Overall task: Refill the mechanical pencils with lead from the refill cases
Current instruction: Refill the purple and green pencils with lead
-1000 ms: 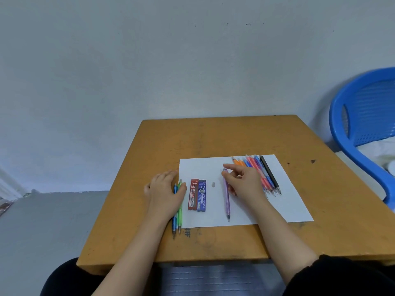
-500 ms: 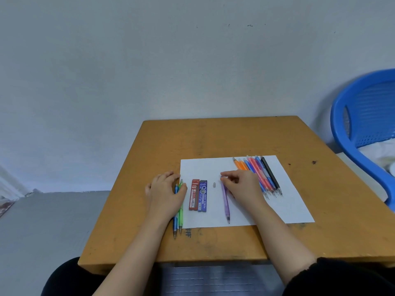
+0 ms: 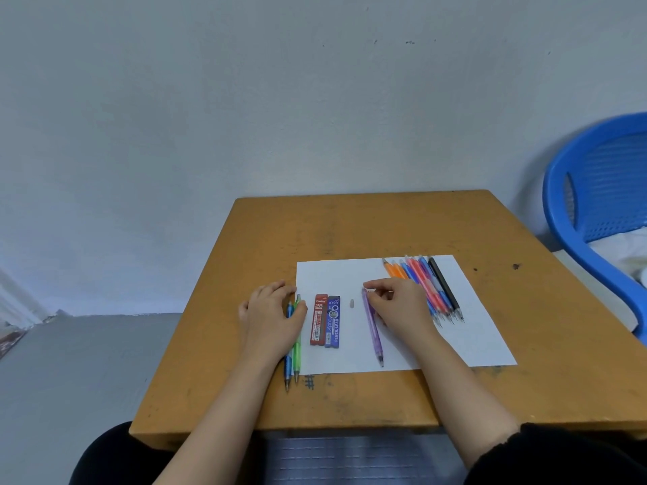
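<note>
Your left hand [image 3: 271, 315] lay flat, fingers relaxed, over the blue pencil [image 3: 288, 365] and green pencil [image 3: 297, 355] at the left edge of the paper [image 3: 483, 344]. Your right hand [image 3: 399, 304] curled at the far end of the purple pencil [image 3: 374, 336], mid-paper; whether it pinched was unclear. The refill cases [image 3: 325, 320] lay on the paper's left part.

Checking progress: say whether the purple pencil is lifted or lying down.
The purple pencil lies flat on the paper, tip toward the person; the right hand touches its far end.

The red refill case [image 3: 319, 318] reads "Faster" and "2B"; the blue refill case [image 3: 332, 322] just beside it shows "Alpha" and "PENCIL LEAD".
</note>
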Motion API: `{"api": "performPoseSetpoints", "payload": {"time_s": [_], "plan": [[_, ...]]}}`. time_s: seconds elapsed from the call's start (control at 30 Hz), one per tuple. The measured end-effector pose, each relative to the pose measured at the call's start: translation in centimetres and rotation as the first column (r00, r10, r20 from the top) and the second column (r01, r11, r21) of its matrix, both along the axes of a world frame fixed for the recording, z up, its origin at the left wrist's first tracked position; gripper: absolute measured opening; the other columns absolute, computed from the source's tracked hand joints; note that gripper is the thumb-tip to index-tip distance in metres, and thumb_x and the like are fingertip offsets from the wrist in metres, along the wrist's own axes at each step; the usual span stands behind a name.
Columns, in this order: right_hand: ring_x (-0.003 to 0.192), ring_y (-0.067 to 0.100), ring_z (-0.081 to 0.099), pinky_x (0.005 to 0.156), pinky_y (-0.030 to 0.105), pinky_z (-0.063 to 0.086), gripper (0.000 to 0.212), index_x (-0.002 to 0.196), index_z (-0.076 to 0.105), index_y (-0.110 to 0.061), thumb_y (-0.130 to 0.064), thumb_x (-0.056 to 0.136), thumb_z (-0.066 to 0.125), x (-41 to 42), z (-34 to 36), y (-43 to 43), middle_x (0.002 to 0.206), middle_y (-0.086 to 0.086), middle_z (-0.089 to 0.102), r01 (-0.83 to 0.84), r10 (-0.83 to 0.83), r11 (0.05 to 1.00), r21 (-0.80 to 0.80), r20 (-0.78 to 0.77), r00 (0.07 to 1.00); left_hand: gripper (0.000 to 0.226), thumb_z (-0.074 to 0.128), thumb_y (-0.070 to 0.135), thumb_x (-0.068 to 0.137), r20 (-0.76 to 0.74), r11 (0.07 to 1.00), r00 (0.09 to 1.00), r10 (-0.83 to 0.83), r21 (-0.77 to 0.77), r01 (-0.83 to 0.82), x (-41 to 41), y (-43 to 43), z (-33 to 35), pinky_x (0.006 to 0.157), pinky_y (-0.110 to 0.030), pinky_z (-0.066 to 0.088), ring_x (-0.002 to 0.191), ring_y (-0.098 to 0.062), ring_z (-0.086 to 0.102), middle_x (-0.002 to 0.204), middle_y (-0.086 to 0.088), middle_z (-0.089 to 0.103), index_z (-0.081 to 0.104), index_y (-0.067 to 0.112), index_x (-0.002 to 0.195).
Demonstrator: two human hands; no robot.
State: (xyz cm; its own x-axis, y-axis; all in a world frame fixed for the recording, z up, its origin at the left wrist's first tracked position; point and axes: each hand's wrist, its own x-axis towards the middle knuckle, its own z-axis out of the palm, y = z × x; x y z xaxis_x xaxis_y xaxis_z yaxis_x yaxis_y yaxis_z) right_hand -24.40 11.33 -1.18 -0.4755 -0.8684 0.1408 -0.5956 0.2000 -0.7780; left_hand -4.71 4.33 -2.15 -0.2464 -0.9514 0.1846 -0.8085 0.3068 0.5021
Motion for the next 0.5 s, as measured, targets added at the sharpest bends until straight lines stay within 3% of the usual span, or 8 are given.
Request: {"api": "performPoseSetpoints", "payload": {"time_s": [0.2, 0.5], "plan": [[0.059, 0.013, 0.056, 0.058, 0.023, 0.049, 0.021, 0.107, 0.071, -0.017, -0.011, 0.090, 0.059, 0.10, 0.25, 0.10, 0.078, 0.000, 0.066, 0.026, -0.019, 0.998, -0.049, 0.139, 0.990, 0.039, 0.050, 0.044, 0.093, 0.004, 1.000, 1.000, -0.001, 0.005, 0.001, 0.00, -0.01, 0.01, 0.110, -0.039, 0.018, 0.134, -0.009, 0.031, 0.143, 0.011, 0.045, 0.057, 0.029, 0.129], [0.062, 0.012, 0.054, 0.058, 0.020, 0.048, 0.019, 0.096, 0.073, -0.020, -0.008, 0.090, 0.060, 0.38, 0.55, 0.26, 0.080, -0.004, 0.067, 0.068, -0.024, 0.975, -0.213, 0.203, 0.979, 0.037, 0.050, 0.042, 0.093, -0.013, 1.000, 1.000, -0.005, 0.015, 0.005, 0.13, -0.01, 0.01, 0.110, -0.040, 0.018, 0.135, -0.009, 0.031, 0.142, 0.011, 0.046, 0.058, 0.029, 0.127]]}}
